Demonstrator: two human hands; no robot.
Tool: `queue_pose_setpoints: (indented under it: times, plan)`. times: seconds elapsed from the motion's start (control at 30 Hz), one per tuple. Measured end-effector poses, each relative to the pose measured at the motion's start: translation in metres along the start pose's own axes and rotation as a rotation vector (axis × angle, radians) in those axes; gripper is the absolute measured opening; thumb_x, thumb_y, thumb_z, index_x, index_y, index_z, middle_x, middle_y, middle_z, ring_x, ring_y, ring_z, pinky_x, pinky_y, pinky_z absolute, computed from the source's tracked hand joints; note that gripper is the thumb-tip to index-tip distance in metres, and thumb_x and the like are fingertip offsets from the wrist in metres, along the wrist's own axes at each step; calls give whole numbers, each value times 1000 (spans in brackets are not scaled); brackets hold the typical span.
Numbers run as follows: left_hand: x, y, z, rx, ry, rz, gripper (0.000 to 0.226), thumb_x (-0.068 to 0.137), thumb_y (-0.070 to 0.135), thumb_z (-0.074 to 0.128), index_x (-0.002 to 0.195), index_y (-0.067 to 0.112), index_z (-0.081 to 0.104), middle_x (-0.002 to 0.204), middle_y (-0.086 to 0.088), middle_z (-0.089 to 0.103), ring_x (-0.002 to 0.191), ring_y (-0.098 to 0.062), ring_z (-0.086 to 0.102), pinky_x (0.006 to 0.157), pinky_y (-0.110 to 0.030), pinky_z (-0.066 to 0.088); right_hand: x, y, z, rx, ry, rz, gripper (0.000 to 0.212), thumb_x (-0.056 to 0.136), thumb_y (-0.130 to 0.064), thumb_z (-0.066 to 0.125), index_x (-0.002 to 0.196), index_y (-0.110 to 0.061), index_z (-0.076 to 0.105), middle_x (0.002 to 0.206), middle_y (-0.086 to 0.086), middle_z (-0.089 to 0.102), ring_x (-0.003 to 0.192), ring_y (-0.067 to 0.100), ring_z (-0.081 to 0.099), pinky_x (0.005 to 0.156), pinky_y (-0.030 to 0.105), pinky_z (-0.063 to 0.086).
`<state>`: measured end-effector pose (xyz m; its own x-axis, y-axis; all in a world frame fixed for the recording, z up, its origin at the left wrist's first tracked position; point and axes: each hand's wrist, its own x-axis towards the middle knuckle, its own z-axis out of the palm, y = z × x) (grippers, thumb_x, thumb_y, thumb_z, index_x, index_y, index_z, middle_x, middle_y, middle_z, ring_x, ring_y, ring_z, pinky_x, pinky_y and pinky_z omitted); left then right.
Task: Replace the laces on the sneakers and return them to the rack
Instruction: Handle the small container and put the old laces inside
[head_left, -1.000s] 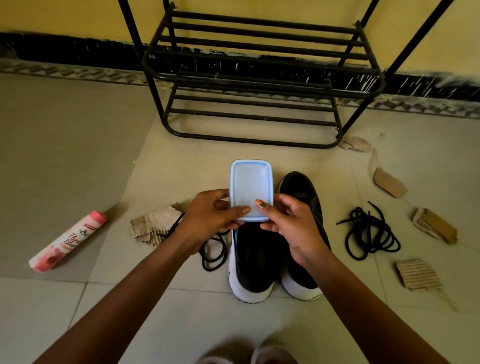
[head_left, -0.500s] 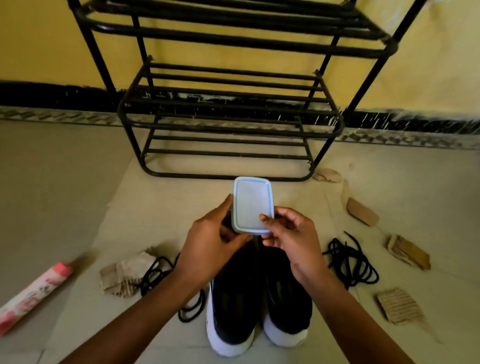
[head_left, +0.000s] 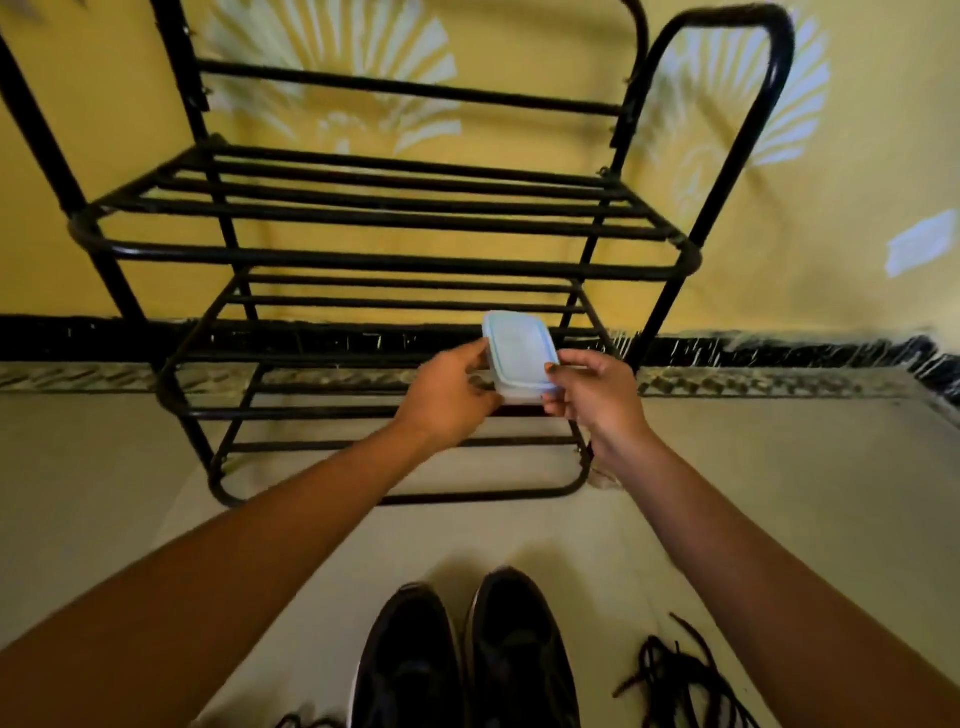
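Right, both hands are on a small lidded box (head_left: 519, 358), held out in front of the shoe rack (head_left: 384, 260). Left hand (head_left: 449, 397) wraps the box's left side, thumb on the lid edge, fingers curled under. Right hand (head_left: 597, 392) pinches the near right corner, thumb on top, fingers below. Both are closed around the box, not spread. The box is tilted, lid facing the camera, with a pale blue rim. It sits in the air at the level of the rack's lower shelves, in front of the front bars; I can't tell if it touches any bar.

Both forearms reach forward and up from the bottom corners, nearly straight, converging on the box.

Room: the rack's shelves are bare bars, with open gaps between tiers. The rack stands against a yellow wall (head_left: 831, 182), a dark patterned skirting strip (head_left: 779, 353) running behind it. The floor (head_left: 779, 493) between the rack's base and the shoes is open.

The sneakers (head_left: 467, 660) stand side by side at the bottom edge between the arms, toes toward the rack, well apart from it. A loose tangle of black laces (head_left: 675, 680) lies on the floor just right of them. Another bit of lace (head_left: 306, 721) shows at the bottom edge, left of the shoes.
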<state>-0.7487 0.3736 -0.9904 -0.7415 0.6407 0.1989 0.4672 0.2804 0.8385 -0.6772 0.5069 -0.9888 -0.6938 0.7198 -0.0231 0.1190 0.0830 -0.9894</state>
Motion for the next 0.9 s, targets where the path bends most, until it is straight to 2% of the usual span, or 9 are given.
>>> queue_pose_setpoints:
  times: [0.07,0.13,0.2,0.3,0.4,0.57,0.73,0.83,0.9]
  plan:
    - [41,-1,4,13,4,-38,55,80,1,67,131,16,53,125,-2,61,116,-16,56,99,-30,44,38,-9,3,-27,39,8,24,91,-5,59,115,-2,60,79,12,64,50,14,58,46,17,52]
    - [70,-2,10,24,-3,-74,51,82,0,64,130,16,55,127,-4,61,119,-19,54,101,-36,44,67,-13,7,-54,67,13,22,91,-4,59,112,1,61,86,17,64,52,15,58,44,16,51]
    - [93,-5,17,48,-22,-108,48,85,-3,59,130,12,56,126,-8,60,117,-23,55,98,-37,46,92,-12,10,-86,77,20,19,90,-3,59,109,1,63,92,19,64,54,16,58,43,16,50]
    - [114,-9,26,50,-72,-178,48,85,-6,52,131,7,52,124,-15,59,109,-30,57,83,-37,49,117,-7,13,-109,91,61,18,89,-2,60,107,0,64,101,20,63,57,16,57,42,18,50]
    - [121,-13,32,36,-108,-223,48,86,-7,50,133,5,48,126,-17,55,109,-31,55,84,-41,49,128,-5,14,-109,97,103,6,89,0,60,94,-2,61,92,18,60,57,17,56,47,24,51]
    - [114,-18,34,9,-132,-246,51,87,-8,49,136,7,46,128,-16,53,112,-28,53,87,-36,48,128,-4,14,-149,61,132,7,89,2,58,85,-4,56,69,9,53,53,16,54,52,26,52]
    - [102,-14,30,-17,-137,-243,46,89,-7,48,132,8,51,124,-16,57,112,-28,54,86,-33,45,122,0,13,-200,55,143,4,91,-8,60,92,-5,57,76,11,57,56,20,59,53,28,55]
    - [95,-7,27,-19,-121,-229,40,90,-5,48,128,6,52,124,-16,57,114,-29,53,86,-30,43,116,1,7,-311,98,94,14,90,-17,61,95,-4,63,71,7,57,66,24,62,71,40,59]
    - [88,-3,24,2,-101,-208,36,92,-2,49,127,6,52,124,-12,56,111,-26,53,80,-25,40,111,1,3,-372,150,31,20,88,-17,61,99,0,65,71,7,58,71,24,60,79,48,57]
